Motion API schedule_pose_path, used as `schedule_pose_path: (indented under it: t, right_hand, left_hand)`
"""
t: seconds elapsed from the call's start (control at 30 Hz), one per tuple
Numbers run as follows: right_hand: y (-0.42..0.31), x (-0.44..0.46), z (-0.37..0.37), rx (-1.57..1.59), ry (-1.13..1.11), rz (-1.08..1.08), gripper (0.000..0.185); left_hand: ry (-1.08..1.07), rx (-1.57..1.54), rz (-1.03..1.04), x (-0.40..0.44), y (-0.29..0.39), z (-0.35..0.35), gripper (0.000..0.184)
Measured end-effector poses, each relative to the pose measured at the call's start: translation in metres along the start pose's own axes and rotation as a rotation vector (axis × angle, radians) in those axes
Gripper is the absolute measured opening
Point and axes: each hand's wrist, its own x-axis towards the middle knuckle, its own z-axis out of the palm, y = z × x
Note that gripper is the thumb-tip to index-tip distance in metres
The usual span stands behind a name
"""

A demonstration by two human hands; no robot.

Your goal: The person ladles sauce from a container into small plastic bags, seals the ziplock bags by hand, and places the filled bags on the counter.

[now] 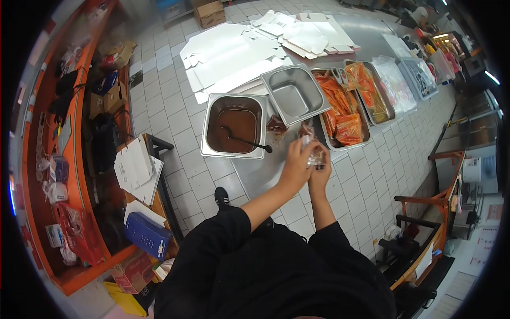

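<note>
My left hand [297, 162] and my right hand [322, 171] are close together over the near edge of the steel table [255, 173]. Both are closed around a small clear plastic bag [317, 155] with something dark reddish-brown inside. Just left of it, another clear bag with dark contents [276, 125] lies on the table. A deep steel pan of brown sauce [234, 119] stands at the left, with a black ladle [247, 141] resting in it. Behind my hands, a steel pan without contents [295, 93] sits tilted beside a tray of orange-red packets [340, 109].
Flattened white boxes [228, 53] cover the table's far left. A second tray of orange food [366, 87], clear plastic bags [396, 82] and a grey bin [417, 77] are at the right. Orange shelving [79, 159] lines the left side; a wooden-framed rack [425, 201] stands right.
</note>
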Motion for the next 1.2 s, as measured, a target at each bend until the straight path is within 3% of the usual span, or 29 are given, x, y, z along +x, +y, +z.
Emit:
schedule_pose_path:
  t: [0.17, 0.3, 0.43, 0.5, 0.6, 0.63, 0.77, 0.8, 0.97, 1.17, 1.2]
  right_hand:
    - [-0.017, -0.008, -0.004, 0.031, 0.089, -0.069, 0.047]
    - [-0.060, -0.012, 0.010, -0.176, 0.135, -0.205, 0.051]
    - [-0.102, -0.018, 0.051, -0.138, 0.152, -0.318, 0.048]
    - [-0.111, -0.022, 0.081, -0.285, 0.159, -0.435, 0.043]
    - [-0.131, -0.036, 0.167, -0.162, 0.062, -0.390, 0.042]
    - [-0.154, -0.047, 0.209, -0.171, 0.011, -0.482, 0.042]
    - [-0.146, -0.072, 0.356, 0.118, -0.396, -0.485, 0.044]
    - [-0.145, -0.082, 0.398, 0.229, -0.485, -0.387, 0.046]
    - [-0.179, -0.173, 0.596, 0.475, -0.988, -0.332, 0.052]
    - [-0.218, -0.327, 0.749, 0.702, -1.626, -0.235, 0.061]
    - [-0.220, -0.351, 0.765, 0.576, -1.655, -0.373, 0.059]
  left_hand:
    - [0.002, -0.028, 0.148, 0.000, 0.020, -0.002, 0.063]
    - [0.044, -0.079, 0.307, 0.008, 0.045, -0.034, 0.061]
    - [0.136, -0.143, 0.400, 0.013, 0.067, -0.099, 0.065]
    - [0.199, -0.139, 0.416, 0.011, 0.066, -0.140, 0.064]
    - [0.291, -0.071, 0.446, 0.008, 0.055, -0.226, 0.060]
    - [0.347, -0.037, 0.450, 0.006, 0.047, -0.256, 0.060]
    - [0.576, 0.152, 0.342, -0.020, -0.008, -0.390, 0.062]
    - [0.669, 0.228, 0.301, -0.028, -0.020, -0.427, 0.063]
    - [1.037, 0.443, 0.109, -0.096, -0.052, -0.597, 0.068]
    - [1.498, 0.701, -0.254, -0.215, -0.070, -0.737, 0.060]
    - [1.546, 0.745, -0.304, -0.238, -0.077, -0.751, 0.062]
